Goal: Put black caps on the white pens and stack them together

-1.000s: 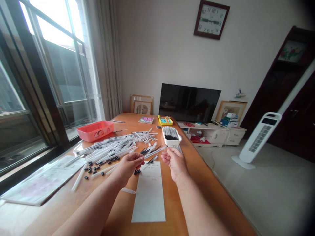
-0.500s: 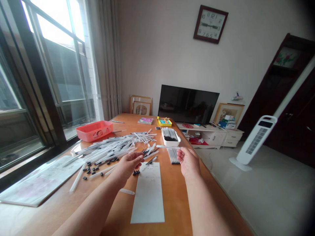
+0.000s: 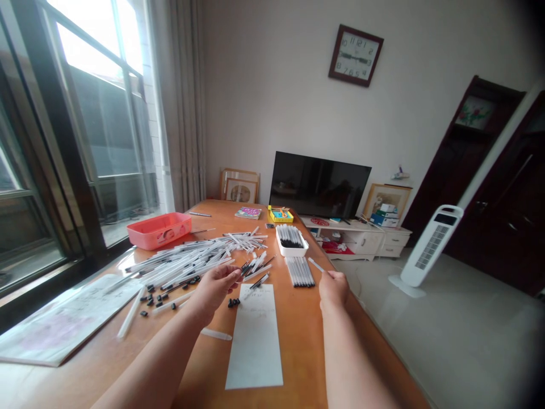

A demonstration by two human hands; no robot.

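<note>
My right hand [image 3: 334,288] is closed on a pen [image 3: 315,264], whose pale end sticks out up and to the left. Just left of it lies a row of pens [image 3: 299,271] side by side, below a white box [image 3: 293,249] filled with black-tipped pens. My left hand [image 3: 216,291] has thumb and fingers pinched together; whatever they hold cannot be made out. Near its fingertips lie loose pen parts and black refills [image 3: 249,267]. Behind it spreads a heap of clear pen barrels [image 3: 187,255], with small black caps [image 3: 159,296] scattered in front.
A white paper strip [image 3: 255,346] lies between my forearms on the wooden table [image 3: 302,341]. A pink box [image 3: 159,232] stands at the far left, a booklet [image 3: 63,324] nearer. Further back are a yellow box [image 3: 281,216] and a small magazine [image 3: 248,212].
My right hand has moved right and lower, and the pen in it has turned from level to slanting. My left hand stays pinched in nearly the same place. The view has shifted slightly.
</note>
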